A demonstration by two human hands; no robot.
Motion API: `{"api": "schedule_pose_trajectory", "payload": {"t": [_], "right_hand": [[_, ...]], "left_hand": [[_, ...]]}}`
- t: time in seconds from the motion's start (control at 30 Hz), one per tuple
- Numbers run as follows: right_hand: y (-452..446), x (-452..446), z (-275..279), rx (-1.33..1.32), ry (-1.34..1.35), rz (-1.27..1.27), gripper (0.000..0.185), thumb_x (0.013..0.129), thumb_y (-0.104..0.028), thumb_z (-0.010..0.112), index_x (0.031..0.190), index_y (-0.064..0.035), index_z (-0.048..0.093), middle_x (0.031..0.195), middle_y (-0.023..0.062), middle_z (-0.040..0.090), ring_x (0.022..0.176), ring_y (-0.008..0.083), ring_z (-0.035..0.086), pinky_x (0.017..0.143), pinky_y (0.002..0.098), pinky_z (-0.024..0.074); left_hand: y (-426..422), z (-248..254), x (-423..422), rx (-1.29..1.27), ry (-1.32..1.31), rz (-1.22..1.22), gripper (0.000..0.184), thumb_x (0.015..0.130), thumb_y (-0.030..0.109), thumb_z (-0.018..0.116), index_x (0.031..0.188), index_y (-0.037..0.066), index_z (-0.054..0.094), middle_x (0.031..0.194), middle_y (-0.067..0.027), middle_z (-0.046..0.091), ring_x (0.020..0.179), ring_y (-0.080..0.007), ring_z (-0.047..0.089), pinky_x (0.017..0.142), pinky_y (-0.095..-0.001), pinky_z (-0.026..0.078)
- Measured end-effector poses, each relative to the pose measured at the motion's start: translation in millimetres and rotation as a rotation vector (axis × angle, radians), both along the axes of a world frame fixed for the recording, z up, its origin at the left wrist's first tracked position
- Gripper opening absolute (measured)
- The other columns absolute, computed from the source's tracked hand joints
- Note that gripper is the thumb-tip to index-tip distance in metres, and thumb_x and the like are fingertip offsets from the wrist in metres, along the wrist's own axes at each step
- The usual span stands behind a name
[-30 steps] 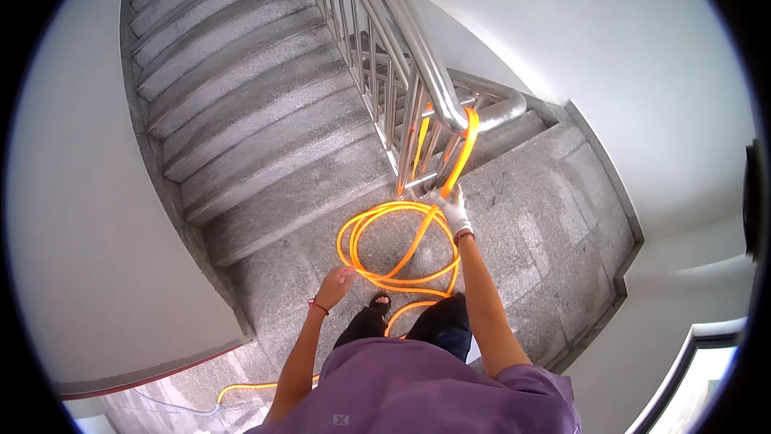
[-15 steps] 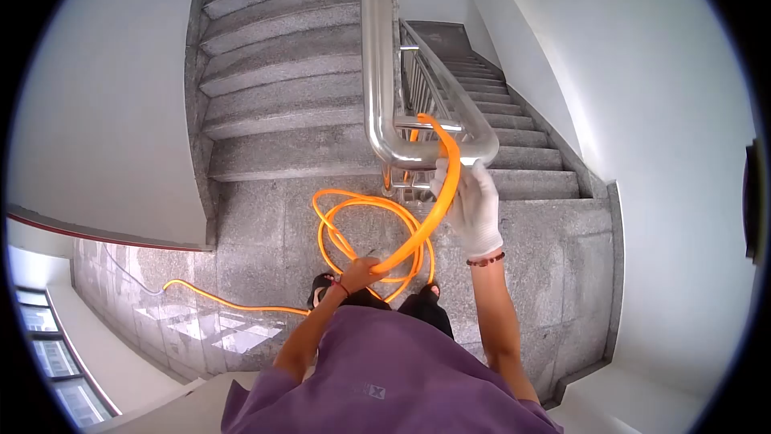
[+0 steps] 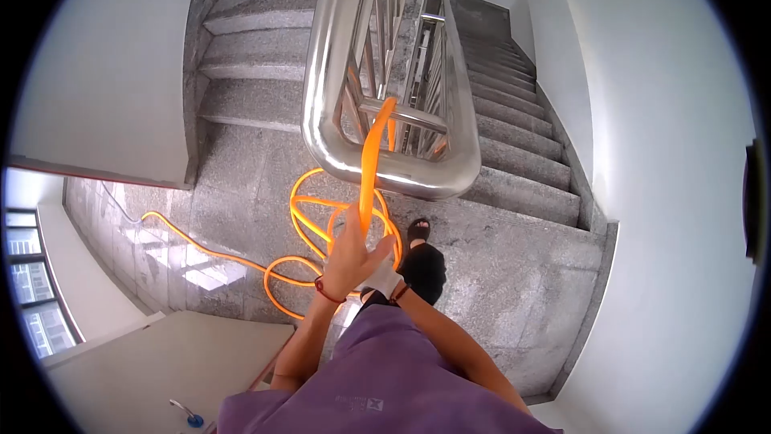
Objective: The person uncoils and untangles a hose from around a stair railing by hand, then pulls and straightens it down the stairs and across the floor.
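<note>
A flexible orange hose runs over the metal handrail at the stair corner and down inside the railing. My bare left hand grips this hose just below the rail, its thumb sticking out to the right. Just under it, close to my body, is my right hand in a white glove. The left hand covers its fingers, so I cannot see what they hold. Behind my hands, loose loops of the same hose lie on the landing floor.
Stairs climb on the left, and another flight descends on the right. Farther left, the hose trails across the floor to a thin grey line. Walls and a window border the landing. My sandaled foot stands near the rail.
My gloved right hand has come down from the rail to beside my left hand. The left hand has moved up the hose towards the rail. My view has shifted closer to the railing.
</note>
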State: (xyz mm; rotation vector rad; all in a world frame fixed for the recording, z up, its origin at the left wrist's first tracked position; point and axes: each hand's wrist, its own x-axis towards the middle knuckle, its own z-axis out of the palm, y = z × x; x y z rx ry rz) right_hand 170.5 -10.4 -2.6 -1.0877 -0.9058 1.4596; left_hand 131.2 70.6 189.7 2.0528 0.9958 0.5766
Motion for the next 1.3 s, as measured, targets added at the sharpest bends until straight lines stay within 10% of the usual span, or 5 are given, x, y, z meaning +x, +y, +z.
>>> {"api": "schedule_pose_trajectory", "payload": {"t": [0.3,0.5,0.6,0.8,1.3], "right_hand": [[72,200,216,-0.157,1.718,-0.046,0.017,0.097,-0.024,0.043,0.086,-0.0121,0.043,0.075,-0.0056,0.043,0.082,0.0107,0.049,0.097,0.0357,0.0388],[98,230,246,-0.343,0.899,-0.043,0.032,0.099,-0.032,0.037,0.11,-0.0032,0.046,0.105,0.0041,0.05,0.1,0.0191,0.051,0.104,0.0379,0.0361],[124,264,243,-0.621,0.853,-0.039,0.039,0.095,-0.031,0.046,0.115,0.0033,0.046,0.114,0.0133,0.053,0.111,0.0285,0.051,0.106,0.0415,0.0362],[175,305,159,-0.791,1.159,0.102,0.022,0.092,-0.022,0.055,0.089,-0.0004,0.052,0.084,0.0116,0.06,0.088,0.0249,0.06,0.09,0.0395,0.0513],[163,319,164,-0.728,0.787,0.135,0.007,0.096,-0.009,0.045,0.095,-0.0057,0.051,0.066,-0.0047,0.046,0.058,0.0053,0.05,0.07,0.0257,0.0524]], "left_hand": [[-73,-87,3,-0.487,-0.171,0.044,0.065,0.082,0.048,0.064,0.131,0.009,0.046,0.136,-0.0168,0.044,0.132,-0.033,0.035,0.112,-0.0446,0.024],[-81,-94,31,-0.258,0.066,0.541,0.023,0.073,0.02,0.075,0.086,0.005,0.063,0.079,-0.0116,0.065,0.074,-0.0296,0.065,0.069,-0.0396,0.05],[-35,76,65,-0.055,0.191,0.601,0.019,0.075,0.019,0.072,0.083,0.004,0.063,0.067,-0.0107,0.063,0.062,-0.0292,0.063,0.059,-0.0394,0.048],[-74,14,36,-0.594,0.267,0.443,0.026,0.074,0.021,0.072,0.094,0.005,0.067,0.078,-0.0122,0.066,0.075,-0.027,0.066,0.069,-0.0375,0.05],[-133,43,172,0.028,0.305,0.836,0.039,0.074,0.016,0.071,0.111,0.011,0.059,0.111,-0.0043,0.057,0.089,-0.0233,0.063,0.068,-0.0362,0.053]]}}
